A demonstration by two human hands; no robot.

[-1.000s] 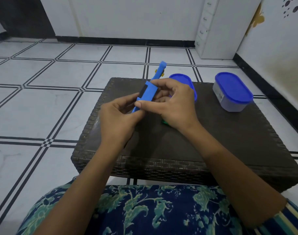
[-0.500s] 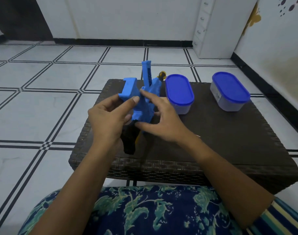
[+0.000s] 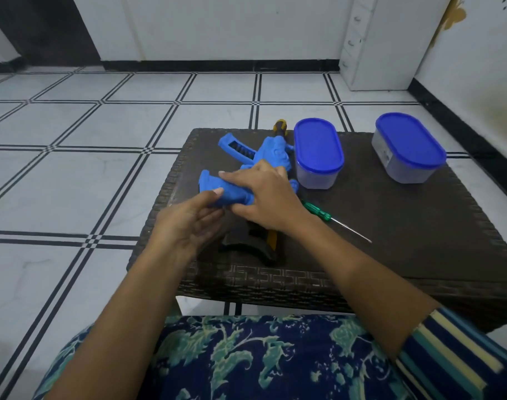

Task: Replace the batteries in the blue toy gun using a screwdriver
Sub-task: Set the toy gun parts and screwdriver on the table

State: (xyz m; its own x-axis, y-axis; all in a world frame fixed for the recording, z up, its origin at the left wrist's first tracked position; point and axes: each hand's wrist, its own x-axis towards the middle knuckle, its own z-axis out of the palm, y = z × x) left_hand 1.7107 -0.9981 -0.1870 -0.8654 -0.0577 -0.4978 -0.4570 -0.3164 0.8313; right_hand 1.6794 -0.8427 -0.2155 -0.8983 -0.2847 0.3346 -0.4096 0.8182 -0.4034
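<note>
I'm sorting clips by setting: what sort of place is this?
Probably a room in a home: a tiled floor, a low woven table bearing a blue-lidded container, and a white drawer unit by the wall.

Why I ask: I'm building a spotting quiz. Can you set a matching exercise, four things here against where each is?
Things: 1 blue toy gun; 2 green screwdriver; 3 right hand; 4 right blue-lidded container.
Places: A lying beside the right wrist, not held; B at the wicker table's far right corner; C lying on the table, held; D on top of the gun, holding it.
Pairs: 1-C, 2-A, 3-D, 4-B.
</note>
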